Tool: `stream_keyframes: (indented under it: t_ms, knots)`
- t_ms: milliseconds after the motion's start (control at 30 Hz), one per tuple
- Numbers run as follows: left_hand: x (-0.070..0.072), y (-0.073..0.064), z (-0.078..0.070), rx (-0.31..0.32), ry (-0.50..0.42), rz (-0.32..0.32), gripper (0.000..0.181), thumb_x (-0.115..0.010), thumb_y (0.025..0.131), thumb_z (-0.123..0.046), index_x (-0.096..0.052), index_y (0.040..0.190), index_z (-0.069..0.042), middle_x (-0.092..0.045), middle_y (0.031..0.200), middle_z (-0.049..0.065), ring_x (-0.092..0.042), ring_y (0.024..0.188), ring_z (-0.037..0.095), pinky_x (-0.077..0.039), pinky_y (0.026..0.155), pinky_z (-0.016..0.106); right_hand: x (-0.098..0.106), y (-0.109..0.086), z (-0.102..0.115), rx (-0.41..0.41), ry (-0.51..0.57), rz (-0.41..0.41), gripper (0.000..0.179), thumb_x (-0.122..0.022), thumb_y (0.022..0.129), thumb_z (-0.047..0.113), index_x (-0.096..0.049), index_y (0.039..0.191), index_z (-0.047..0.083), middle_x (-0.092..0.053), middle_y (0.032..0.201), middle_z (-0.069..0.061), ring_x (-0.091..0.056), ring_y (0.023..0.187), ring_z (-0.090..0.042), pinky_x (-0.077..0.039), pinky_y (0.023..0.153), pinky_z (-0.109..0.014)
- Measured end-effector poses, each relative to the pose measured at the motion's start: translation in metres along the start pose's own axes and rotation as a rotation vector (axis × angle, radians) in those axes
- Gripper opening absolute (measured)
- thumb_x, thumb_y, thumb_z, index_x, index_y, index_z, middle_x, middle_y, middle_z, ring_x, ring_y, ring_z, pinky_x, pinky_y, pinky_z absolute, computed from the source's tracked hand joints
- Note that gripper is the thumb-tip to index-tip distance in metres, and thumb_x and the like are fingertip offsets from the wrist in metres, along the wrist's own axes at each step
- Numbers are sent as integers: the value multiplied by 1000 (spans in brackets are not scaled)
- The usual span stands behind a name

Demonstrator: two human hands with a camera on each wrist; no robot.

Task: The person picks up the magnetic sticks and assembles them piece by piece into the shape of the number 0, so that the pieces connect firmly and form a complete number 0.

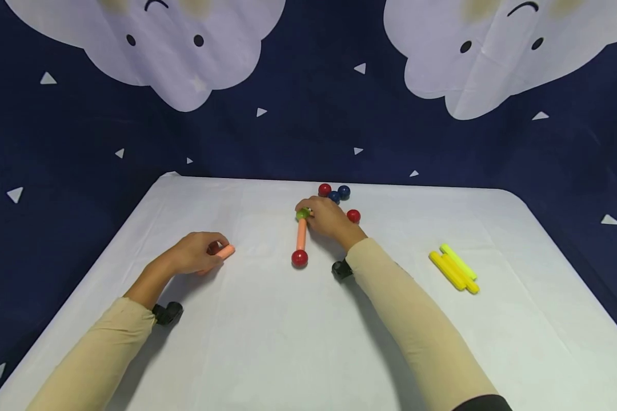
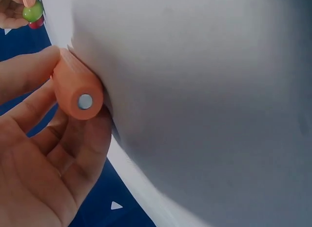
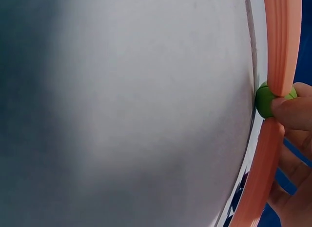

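Note:
My left hand (image 1: 200,252) pinches an orange magnetic rod (image 2: 73,85) between thumb and fingers, low over the white table on the left. A round silvery magnet shows in the rod's end. Farther back at the middle, my right hand (image 1: 329,217) grips a green ball (image 3: 265,101). An orange rod (image 1: 301,234) runs from this ball toward the near side and ends at a red ball (image 1: 299,258). A second orange rod (image 3: 258,173) meets the green ball in the right wrist view; in the head view my hand mostly hides it.
Behind my right hand lie another red ball (image 1: 324,189) and two dark blue balls (image 1: 344,192). One more red ball (image 1: 353,216) sits just right of that hand. Several yellow rods (image 1: 453,269) lie together at the right. A dark blue cloth with clouds hangs beyond the table.

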State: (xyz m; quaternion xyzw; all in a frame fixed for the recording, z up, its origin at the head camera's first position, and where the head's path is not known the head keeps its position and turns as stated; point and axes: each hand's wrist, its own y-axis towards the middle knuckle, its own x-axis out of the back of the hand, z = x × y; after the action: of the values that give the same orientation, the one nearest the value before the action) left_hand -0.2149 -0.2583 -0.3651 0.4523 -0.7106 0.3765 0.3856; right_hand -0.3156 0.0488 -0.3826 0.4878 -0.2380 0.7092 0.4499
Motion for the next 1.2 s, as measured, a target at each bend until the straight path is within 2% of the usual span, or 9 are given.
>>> stream_keyframes:
  t_ms: [100, 200, 367, 533, 667, 867, 1067, 1200]
  knots:
    - [1, -2, -1, 11, -3, 17, 34, -63, 90, -18, -64, 122, -6, -66, 101, 12, -57, 88, 22, -47, 76, 36, 2, 1, 1, 4, 1, 2, 31, -63, 95, 6, -68, 123, 18, -67, 128, -7, -59, 123, -23, -45, 110, -38]
    - [0, -4, -1, -9, -3, 16, 32, -59, 93, -16, -64, 122, -4, -68, 101, 12, -58, 87, 21, -48, 75, 34, 3, 1, 2, 6, -10, 15, 30, -63, 95, 6, -68, 122, 17, -67, 127, -7, -60, 121, -23, -45, 110, -38]
    - [-2, -7, -4, -36, 8, 0, 41, -59, 90, -11, -60, 130, -3, -68, 105, 13, -59, 85, 19, -48, 75, 34, 2, 1, 3, 15, -23, 24, 29, -63, 94, 5, -69, 120, 17, -68, 125, -6, -60, 119, -22, -46, 109, -37]
    - [-3, -8, -6, 15, 2, 30, 44, -61, 89, -11, -58, 133, -7, -63, 102, 12, -56, 85, 20, -45, 72, 32, 2, 2, 4, 22, -11, 29, 30, -63, 94, 4, -68, 121, 16, -68, 125, -7, -60, 119, -23, -46, 109, -38]
    - [-5, -11, -6, 3, -16, 7, 42, -61, 90, -11, -58, 132, -8, -62, 100, 12, -54, 81, 19, -44, 67, 29, 2, 3, 4, 22, -11, 37, 30, -63, 94, 5, -68, 121, 16, -68, 126, -7, -59, 122, -23, -44, 111, -38]
    - [-1, -18, -16, -61, -51, -42, 42, -60, 90, -7, -58, 131, -3, -64, 101, 14, -54, 75, 16, -44, 62, 28, 3, 4, 3, 17, -13, 28, 29, -64, 94, 5, -68, 121, 16, -68, 126, -7, -58, 124, -25, -42, 112, -40]
    - [-2, -24, -28, -55, -73, -35, 41, -59, 91, -6, -58, 132, -4, -67, 110, 17, -60, 78, 15, -46, 63, 27, 2, 3, 2, 11, -6, 27, 29, -64, 94, 6, -68, 121, 16, -67, 129, -8, -56, 126, -26, -41, 113, -41]
    - [-9, -25, -41, -20, -97, -30, 42, -59, 90, -7, -58, 132, -5, -68, 112, 16, -62, 77, 14, -47, 62, 27, 1, 3, 2, -10, -19, 30, 30, -64, 94, 7, -68, 122, 18, -66, 131, -7, -53, 129, -28, -39, 115, -43]
